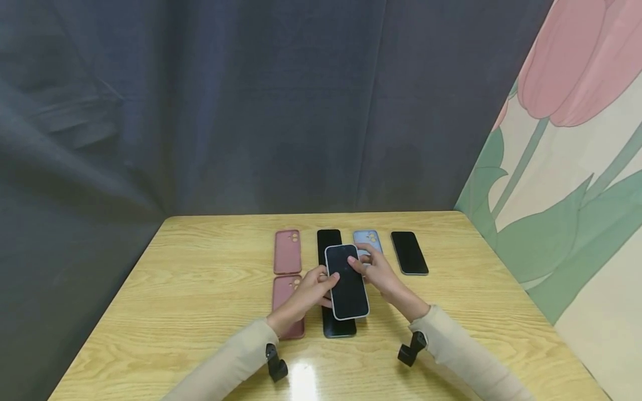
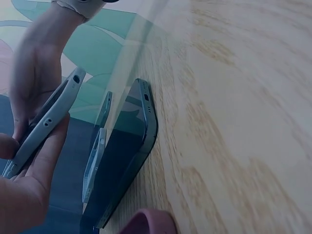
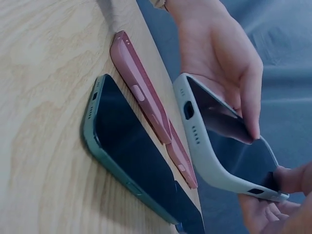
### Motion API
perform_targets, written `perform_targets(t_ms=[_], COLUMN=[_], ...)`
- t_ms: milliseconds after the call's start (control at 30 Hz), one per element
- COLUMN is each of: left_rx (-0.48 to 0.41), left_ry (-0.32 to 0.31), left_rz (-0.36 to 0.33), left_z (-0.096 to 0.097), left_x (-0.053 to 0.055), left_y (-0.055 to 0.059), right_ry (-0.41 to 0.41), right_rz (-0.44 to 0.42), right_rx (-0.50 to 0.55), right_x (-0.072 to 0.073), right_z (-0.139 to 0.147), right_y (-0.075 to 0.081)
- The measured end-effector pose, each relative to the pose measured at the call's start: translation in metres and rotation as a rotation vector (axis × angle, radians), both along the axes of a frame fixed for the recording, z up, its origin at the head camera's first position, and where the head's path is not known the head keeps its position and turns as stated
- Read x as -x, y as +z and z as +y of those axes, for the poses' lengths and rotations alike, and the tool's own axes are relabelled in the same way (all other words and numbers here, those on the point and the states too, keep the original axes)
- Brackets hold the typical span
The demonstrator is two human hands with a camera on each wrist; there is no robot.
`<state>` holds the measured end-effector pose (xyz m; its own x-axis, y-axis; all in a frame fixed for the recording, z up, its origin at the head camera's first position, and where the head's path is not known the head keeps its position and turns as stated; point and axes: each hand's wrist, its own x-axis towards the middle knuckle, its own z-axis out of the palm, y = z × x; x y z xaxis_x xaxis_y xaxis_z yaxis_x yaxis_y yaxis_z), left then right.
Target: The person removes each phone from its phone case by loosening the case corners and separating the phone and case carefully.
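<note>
A phone with a dark screen, wrapped in a pale, whitish phone case, is held up over the table between both hands. My left hand grips its left edge, thumb on the screen and fingers behind. At the upper right edge my right hand pinches it, the thumb pressing on the glass near the top corner. In the right wrist view the case's bottom rim shows a port cutout and a row of small holes. Beneath it lies a dark phone with a greenish frame.
Behind that phone lies another dark phone. Two pink phone cases, a far one and a near one, lie in a column to the left. A light blue case and a black phone lie to the right. A dark curtain hangs behind the table.
</note>
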<state>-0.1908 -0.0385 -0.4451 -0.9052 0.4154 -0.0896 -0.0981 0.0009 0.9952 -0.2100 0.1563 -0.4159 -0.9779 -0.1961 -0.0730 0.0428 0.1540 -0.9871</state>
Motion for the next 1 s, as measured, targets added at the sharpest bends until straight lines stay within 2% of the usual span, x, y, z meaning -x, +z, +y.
perform_targets(t_ms=[167,333,467,567,633,800,1000], left_rx=[-0.013,-0.028,-0.019,-0.002,0.001,0.013,0.02], left_ry=[0.008,-0.038,-0.076,-0.078,-0.073,-0.047,0.038], left_rz=[-0.005,0.008,0.082,0.144,0.158,0.123,0.071], left_z=[-0.001,0.0,0.004,0.006,0.007,0.007,0.01], left_x=[-0.001,-0.003,-0.005,-0.007,-0.009,-0.012,-0.012], left_y=[0.001,0.002,0.004,0.004,0.004,0.004,0.003], right_ry=[-0.027,-0.098,-0.143,-0.163,-0.178,-0.219,-0.286], right_rz=[0.005,0.021,0.036,0.04,0.028,-0.003,0.053], right_rx=[0.038,-0.002,-0.02,-0.007,0.01,0.011,-0.021], right_x=[0.0,-0.001,0.0,0.0,0.0,0.0,0.001], right_z=[-0.002,-0.008,-0.013,-0.014,-0.015,-0.017,-0.024], right_y=[-0.001,-0.006,-0.01,-0.009,-0.009,-0.01,-0.011])
